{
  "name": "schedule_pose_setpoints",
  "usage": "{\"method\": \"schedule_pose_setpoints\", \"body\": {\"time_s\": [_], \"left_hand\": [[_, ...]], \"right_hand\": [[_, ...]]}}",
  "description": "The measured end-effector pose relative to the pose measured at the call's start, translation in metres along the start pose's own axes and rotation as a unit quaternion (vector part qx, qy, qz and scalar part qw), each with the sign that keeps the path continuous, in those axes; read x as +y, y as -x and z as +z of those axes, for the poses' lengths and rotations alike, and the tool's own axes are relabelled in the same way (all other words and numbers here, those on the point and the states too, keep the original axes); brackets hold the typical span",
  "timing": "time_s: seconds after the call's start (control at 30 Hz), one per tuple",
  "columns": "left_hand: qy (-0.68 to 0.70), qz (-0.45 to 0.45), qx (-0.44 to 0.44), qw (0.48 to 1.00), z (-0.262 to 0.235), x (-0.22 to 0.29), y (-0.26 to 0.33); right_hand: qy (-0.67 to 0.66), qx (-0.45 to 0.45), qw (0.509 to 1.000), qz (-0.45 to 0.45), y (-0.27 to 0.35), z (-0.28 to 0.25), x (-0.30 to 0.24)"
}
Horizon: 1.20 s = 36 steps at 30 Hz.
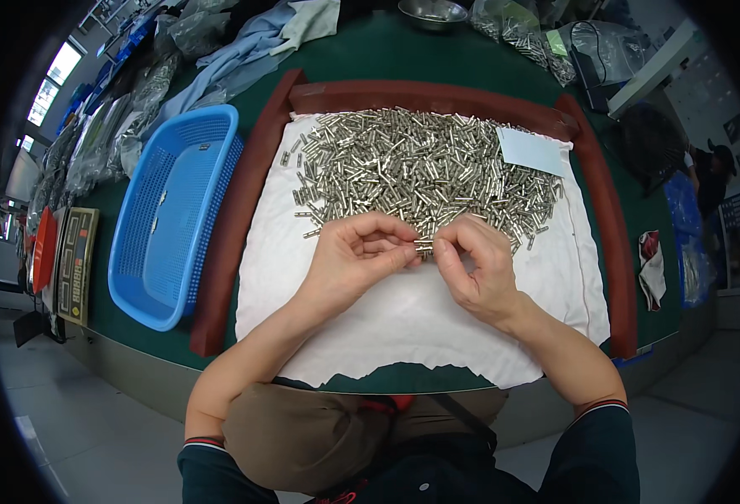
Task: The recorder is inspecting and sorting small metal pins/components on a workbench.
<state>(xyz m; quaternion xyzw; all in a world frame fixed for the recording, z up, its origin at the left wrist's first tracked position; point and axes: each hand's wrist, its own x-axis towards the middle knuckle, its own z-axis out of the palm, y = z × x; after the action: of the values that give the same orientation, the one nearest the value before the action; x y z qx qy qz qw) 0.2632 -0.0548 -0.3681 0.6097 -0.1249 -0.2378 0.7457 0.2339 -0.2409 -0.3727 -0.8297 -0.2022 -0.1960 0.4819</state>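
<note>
A broad pile of small silvery metal cylinders (395, 160) lies on a white cloth (336, 328). At the near edge of the pile, my left hand (355, 256) pinches small metal cylinders (423, 246) between thumb and forefinger. Close on their right side is my right hand (481, 265), its fingers curled and its thumb drawn in against the forefinger. Whatever sits inside that right-hand pinch is hidden by the fingers. More cylinders of the pile lie just behind both hands.
A reddish-brown frame (437, 99) borders the cloth at the back and both sides. A pale card (531, 151) rests on the pile's right. To the left stands a blue plastic basket (227, 160); a metal bowl (434, 12) and bagged parts (517, 38) are at the back.
</note>
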Motion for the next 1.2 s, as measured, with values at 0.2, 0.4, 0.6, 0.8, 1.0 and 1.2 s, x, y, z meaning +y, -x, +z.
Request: {"method": "schedule_pose_setpoints", "body": {"time_s": [0.2,0.4,0.6,0.8,1.0,1.2], "left_hand": [[0.008,0.011,0.001,1.000,-0.0014,-0.0029,0.0005],[0.018,0.004,-0.002,1.000,-0.0019,-0.0033,0.0009],[0.016,0.002,-0.008,1.000,-0.0027,-0.0047,0.0008],[0.016,-0.002,-0.004,1.000,-0.0016,-0.0022,0.0005],[0.019,-0.003,0.005,1.000,-0.0023,-0.0013,0.0001],[0.013,-0.003,0.001,1.000,-0.0022,-0.0014,0.0003]], "right_hand": [[-0.006,0.000,1.000,0.001,0.0002,0.0023,0.0002],[-0.007,-0.002,1.000,0.008,0.0010,0.0037,-0.0002],[-0.003,-0.010,1.000,0.022,0.0020,0.0035,0.0005],[-0.013,-0.005,1.000,-0.007,0.0026,0.0028,0.0000],[-0.021,-0.007,1.000,0.001,0.0027,0.0031,-0.0004],[-0.017,-0.007,1.000,0.009,0.0026,0.0023,-0.0019]]}}
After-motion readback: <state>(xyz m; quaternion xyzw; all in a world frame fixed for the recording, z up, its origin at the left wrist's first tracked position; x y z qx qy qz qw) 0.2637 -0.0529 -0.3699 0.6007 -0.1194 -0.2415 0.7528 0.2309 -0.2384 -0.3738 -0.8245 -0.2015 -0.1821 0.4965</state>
